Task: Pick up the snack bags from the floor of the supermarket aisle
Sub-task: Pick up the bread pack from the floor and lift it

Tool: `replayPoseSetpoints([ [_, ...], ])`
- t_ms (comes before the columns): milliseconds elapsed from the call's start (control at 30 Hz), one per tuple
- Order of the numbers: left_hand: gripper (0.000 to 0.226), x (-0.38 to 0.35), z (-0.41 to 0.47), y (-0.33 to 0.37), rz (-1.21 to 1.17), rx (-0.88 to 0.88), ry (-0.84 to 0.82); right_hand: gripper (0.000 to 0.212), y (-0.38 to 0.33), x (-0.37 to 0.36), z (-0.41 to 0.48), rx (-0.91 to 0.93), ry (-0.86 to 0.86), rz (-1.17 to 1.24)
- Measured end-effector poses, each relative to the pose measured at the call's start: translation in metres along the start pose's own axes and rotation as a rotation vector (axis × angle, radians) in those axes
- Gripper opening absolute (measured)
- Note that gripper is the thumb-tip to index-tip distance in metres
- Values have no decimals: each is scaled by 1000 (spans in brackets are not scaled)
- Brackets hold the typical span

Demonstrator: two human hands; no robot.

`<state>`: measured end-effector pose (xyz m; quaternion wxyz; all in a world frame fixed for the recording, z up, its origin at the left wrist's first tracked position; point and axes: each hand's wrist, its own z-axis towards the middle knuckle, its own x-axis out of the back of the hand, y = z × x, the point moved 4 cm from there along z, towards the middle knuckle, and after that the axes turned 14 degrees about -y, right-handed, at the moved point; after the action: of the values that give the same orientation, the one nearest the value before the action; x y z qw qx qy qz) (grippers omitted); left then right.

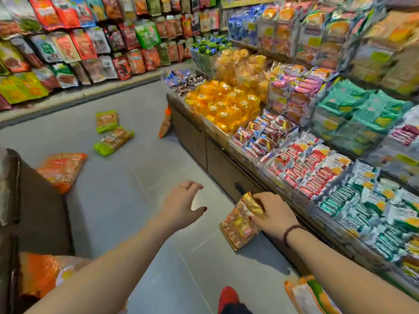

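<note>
My right hand (275,213) grips the top of a gold and orange snack bag (240,225) beside the shelf base at lower right. My left hand (184,205) hovers over the grey floor, fingers spread, holding nothing. Two green-edged bags (107,120) (113,140) lie on the floor further up the aisle. An orange bag (62,169) lies at left by a dark stand. Another orange bag (165,123) leans on the counter's corner. One more orange bag (38,274) lies at lower left, and a white and orange bag (306,295) lies near my foot.
A low display counter (192,132) packed with wrapped snacks runs along the right. Shelves of hanging bags (68,46) line the far left wall. A dark stand (34,200) blocks the near left. My red shoe (227,299) shows at the bottom. Grey floor tiles (136,200) stretch between them.
</note>
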<state>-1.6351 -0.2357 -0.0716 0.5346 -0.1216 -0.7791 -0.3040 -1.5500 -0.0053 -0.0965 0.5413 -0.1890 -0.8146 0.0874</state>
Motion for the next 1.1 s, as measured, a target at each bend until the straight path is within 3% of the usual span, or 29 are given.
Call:
replayPoseSetpoints([
  [133,60,9,76,3,58,-80,-78,64,25,17,53,-72,-7,93],
  [400,59,21,193,7,172,-274,-188,64,49,37,114,-221,18,160],
  [567,60,11,267,-1,240,-445,-312,62,57,23,143,-426,61,276],
  [800,66,-23,343,-32,394,-662,-556,62,48,-34,168,-732,139,526],
  [1100,68,-152,399,-86,468,-664,-661,65,86,-158,210,-908,128,699],
])
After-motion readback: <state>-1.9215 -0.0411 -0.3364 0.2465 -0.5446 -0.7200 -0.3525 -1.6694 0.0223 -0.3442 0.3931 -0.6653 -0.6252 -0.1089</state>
